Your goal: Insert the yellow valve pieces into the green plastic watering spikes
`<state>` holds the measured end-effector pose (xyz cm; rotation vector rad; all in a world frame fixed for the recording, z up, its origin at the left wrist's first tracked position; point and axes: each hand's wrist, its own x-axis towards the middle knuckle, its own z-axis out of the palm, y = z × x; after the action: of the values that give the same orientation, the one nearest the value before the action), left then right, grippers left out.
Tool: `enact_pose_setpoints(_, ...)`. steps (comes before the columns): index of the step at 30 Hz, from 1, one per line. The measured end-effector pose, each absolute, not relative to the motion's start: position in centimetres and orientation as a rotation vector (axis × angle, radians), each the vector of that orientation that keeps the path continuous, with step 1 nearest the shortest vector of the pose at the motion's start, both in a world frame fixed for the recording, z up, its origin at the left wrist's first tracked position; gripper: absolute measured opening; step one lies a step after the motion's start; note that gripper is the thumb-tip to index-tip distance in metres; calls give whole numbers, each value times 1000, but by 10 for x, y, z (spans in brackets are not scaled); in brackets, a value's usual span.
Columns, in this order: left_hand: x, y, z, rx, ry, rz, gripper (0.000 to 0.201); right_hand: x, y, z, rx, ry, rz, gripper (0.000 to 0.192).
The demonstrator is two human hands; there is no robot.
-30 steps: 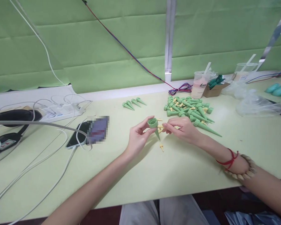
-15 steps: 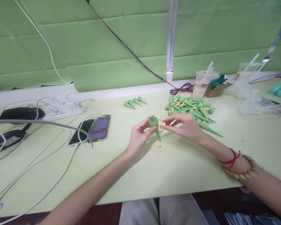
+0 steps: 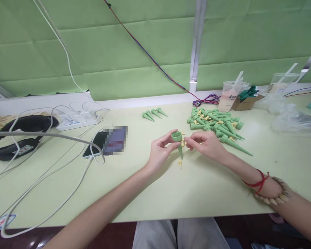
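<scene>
- Currently the left fingers are clamped around the collar of a green spike (image 3: 176,137); the left hand (image 3: 160,152) holds it above the worktop (image 3: 197,200), hollow round end up and tapered tip pointing down.
- Just right of the spike, the fingers of the right hand (image 3: 207,145) are drawn close together at the tips; whether they pinch one of the small yellow pieces (image 3: 183,142) beside them, I cannot tell.
- A red string (image 3: 260,181) and a beaded bracelet (image 3: 274,196) circle the right wrist.
- Near the spike's tip, on its near side, a loose yellow nozzle (image 3: 180,165) lies by itself.
- On the far side of the right hand is a pile of green spikes (image 3: 209,121), heads and points facing various ways, with yellow bits among them.
- Farther left, four spikes (image 3: 155,113) lie side by side in a slanting row.
- Well to the left are a phone (image 3: 95,142) with a cable plugged in, a black headset (image 3: 38,121) and a white power strip (image 3: 79,120).
- At the far right stand a cup with a straw (image 3: 228,96) and a small cardboard box (image 3: 245,103) holding something dark green; clear plastic bags (image 3: 292,121) lie to their right.
</scene>
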<state>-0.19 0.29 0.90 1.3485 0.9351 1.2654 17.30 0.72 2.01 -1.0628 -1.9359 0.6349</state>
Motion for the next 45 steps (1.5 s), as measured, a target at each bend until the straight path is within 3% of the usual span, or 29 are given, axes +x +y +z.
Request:
enact_pose_setpoints(2, -2, 3, 10, 1313, 932, 1266, 46, 173, 7, 21, -1051, -1969, 671, 39)
enact_pose_setpoints(8, -3, 2, 13, 1264, 918, 1229, 49, 178, 12, 19, -888, -1992, 388, 16)
enact_pose_setpoints(11, -3, 1, 12, 1311, 932, 1230, 48, 177, 11, 18, -911, -2046, 419, 12)
enact_pose_setpoints(18, -5, 3, 14, 1471, 998, 1266, 45, 170, 4, 20, -1000, -2020, 768, 32)
enact_pose_setpoints(26, -8, 4, 19, 1464, 981, 1180, 47, 177, 11, 17, -880, -2217, 293, 22)
enact_pose_setpoints(29, -9, 1, 18, 1623, 996, 1286, 43, 172, 7, 18, -902, -2106, 493, 29)
enact_pose_setpoints(33, -9, -1, 16, 1811, 1036, 1421, 35, 163, 4, 16, -866, -1837, 1201, 36)
enact_pose_setpoints(35, -9, 0, 17, 1785, 1044, 1386, 38, 162, 3, 15, -826, -1753, 1397, 37)
enact_pose_setpoints(37, -8, 1, 18, 1678, 1045, 1309, 43, 163, 3, 15, -883, -1840, 1232, 35)
enact_pose_setpoints(41, -8, 1, 23, 1546, 1025, 1213, 47, 170, 4, 17, -946, -2129, 505, 22)
enact_pose_setpoints(45, -8, -3, 25, 1641, 983, 1237, 43, 173, 4, 18, -828, -2170, 367, 21)
